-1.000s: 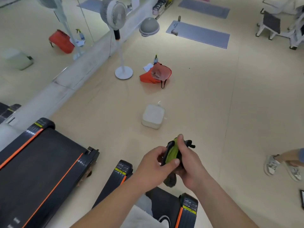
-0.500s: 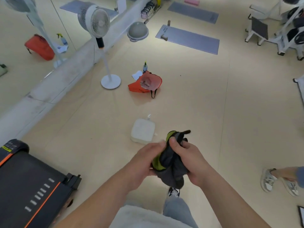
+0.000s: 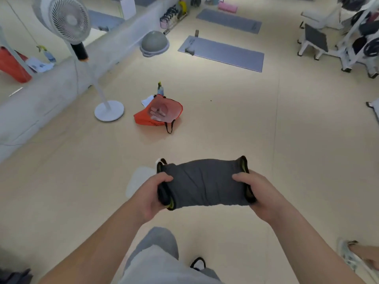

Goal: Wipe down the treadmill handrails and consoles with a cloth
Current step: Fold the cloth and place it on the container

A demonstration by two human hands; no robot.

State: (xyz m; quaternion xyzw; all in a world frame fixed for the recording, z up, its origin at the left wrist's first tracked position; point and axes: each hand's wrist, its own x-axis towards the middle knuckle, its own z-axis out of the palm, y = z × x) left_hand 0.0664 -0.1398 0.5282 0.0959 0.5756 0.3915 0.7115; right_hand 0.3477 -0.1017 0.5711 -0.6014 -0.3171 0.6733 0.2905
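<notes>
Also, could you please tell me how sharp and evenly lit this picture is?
Head view: soft, even light, only faint shadows; the cloth, left hand and right hand are reasonably sharp; the lower corners smear, around the sandalled foot; wide-angle distortion makes the fan lean.

Left grip (image 3: 151,193): a bare hand is shown, uncovered to the wrist.
Right grip (image 3: 264,193): a bare hand is likewise shown, uncovered to the wrist.
Left forearm (image 3: 98,242): left bare along all that is seen.
Right forearm (image 3: 311,249): left bare in the same way.
Pale garment (image 3: 160,270): grey-white fabric is seen at the bottom centre, soft and blurred; top or trousers cannot be told.
Trouser leg (image 3: 160,239): mid-grey fabric with loose creases is worn over one knee.
Shoe (image 3: 198,263): a black-and-white shoe is partly seen beside the trouser leg; its details cannot be made out.
</notes>
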